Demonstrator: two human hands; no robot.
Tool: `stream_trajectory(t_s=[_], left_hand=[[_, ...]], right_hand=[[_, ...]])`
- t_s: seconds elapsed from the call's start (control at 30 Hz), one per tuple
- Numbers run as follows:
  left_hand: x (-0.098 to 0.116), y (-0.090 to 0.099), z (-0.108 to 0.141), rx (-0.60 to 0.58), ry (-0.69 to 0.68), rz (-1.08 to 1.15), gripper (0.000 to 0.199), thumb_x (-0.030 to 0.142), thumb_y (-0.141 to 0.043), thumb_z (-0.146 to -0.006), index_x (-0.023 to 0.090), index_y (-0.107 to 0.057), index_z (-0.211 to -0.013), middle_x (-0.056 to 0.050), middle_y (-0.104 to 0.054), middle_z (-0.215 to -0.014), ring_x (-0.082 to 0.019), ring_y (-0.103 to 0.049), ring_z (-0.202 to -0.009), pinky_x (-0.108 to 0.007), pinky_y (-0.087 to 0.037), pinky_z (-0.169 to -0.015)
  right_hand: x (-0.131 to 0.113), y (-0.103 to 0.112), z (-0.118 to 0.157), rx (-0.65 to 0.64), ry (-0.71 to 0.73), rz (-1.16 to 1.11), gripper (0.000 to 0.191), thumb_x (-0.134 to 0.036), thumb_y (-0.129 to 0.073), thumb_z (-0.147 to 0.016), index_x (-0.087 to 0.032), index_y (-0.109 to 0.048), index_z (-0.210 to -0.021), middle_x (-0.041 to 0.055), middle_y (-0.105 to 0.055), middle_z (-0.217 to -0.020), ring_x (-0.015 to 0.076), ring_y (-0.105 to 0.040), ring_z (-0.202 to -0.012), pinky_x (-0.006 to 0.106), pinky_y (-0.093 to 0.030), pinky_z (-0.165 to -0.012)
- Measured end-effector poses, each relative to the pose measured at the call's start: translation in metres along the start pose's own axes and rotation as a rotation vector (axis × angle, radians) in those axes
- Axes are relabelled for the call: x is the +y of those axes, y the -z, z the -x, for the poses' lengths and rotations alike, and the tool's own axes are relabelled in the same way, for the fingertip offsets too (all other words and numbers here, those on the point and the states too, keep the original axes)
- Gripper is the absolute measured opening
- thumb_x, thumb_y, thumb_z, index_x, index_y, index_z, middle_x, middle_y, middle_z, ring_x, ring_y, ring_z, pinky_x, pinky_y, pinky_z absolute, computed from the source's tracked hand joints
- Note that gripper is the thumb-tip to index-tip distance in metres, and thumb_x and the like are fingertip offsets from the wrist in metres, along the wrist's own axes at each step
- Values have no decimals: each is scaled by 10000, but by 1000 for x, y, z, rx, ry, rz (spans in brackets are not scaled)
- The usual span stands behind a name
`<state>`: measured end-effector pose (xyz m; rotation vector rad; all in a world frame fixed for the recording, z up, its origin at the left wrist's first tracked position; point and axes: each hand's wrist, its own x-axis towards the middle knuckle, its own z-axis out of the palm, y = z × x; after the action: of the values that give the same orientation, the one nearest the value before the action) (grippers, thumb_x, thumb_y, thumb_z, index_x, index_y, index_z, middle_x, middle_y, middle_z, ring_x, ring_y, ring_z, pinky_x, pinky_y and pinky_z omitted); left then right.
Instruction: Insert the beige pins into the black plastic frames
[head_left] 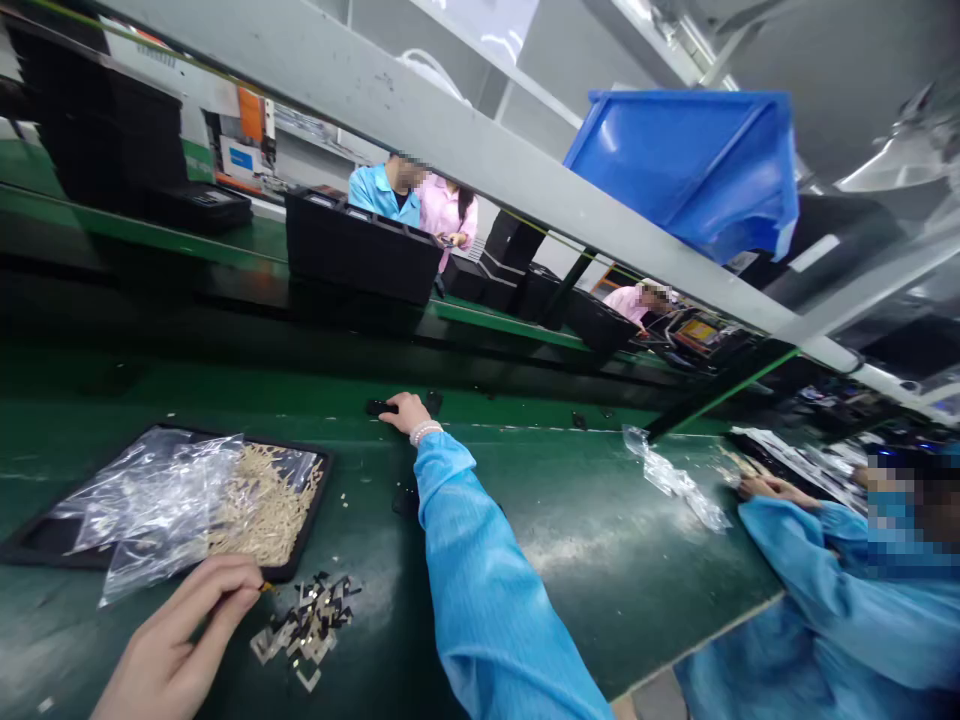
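My left hand (191, 630) is at the lower left, its thumb and forefinger pinched on a tiny dark and yellowish piece (266, 587). Just right of it lies a loose pile of small black and silver metal parts (311, 620). Farther off, my right hand (407, 412), with a beaded bracelet at the wrist, has its fingers closed on a small black block (381, 407) on the green bench. Another dark piece (433, 402) lies right beside that hand. A black tray (319, 500) left of centre holds clear plastic bags (161, 495) and many small beige parts (266, 500).
At the right a co-worker in blue sleeves (810, 560) works over the bench (585, 580), near a crumpled clear bag (675, 480). A metal beam (465, 130) crosses above, with a blue bin (690, 165). Black boxes (360, 245) and other people stand beyond.
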<state>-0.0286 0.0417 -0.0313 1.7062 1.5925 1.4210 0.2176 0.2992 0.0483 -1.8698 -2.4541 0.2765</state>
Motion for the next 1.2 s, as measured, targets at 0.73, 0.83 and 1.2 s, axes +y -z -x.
stream_trajectory(t_s=[0.73, 0.83, 1.2], left_hand=[[66, -13, -1, -67, 373, 236, 438, 732, -710, -650, 300, -756, -707, -56, -777, -912, -292, -699, -929, -338, -528, -881], [72, -8, 7, -74, 100, 155, 247, 533, -670, -802, 316, -733, -701, -35, -773, -970, -258, -690, -962, -299, -509, -883], [71, 0, 21, -78, 168, 301, 239, 407, -739, -809, 311, -745, -1027, -45, -761, -1026, -250, -703, -978, -306, -539, -858]], right_hand=[[-102, -42, 233, 271, 223, -1170, 144, -255, -639, -911, -195, -758, -855, 48, -727, -857, 176, -672, -816, 275, -517, -741], [-99, -42, 247, 145, 140, -1324, 182, -337, -666, -881, -199, -768, -818, 43, -691, -827, 175, -641, -779, 288, -503, -710], [-110, -37, 258, 18, -134, -1700, 187, -299, -773, -680, -190, -641, -604, -41, -554, -617, 89, -438, -542, 263, -333, -548]])
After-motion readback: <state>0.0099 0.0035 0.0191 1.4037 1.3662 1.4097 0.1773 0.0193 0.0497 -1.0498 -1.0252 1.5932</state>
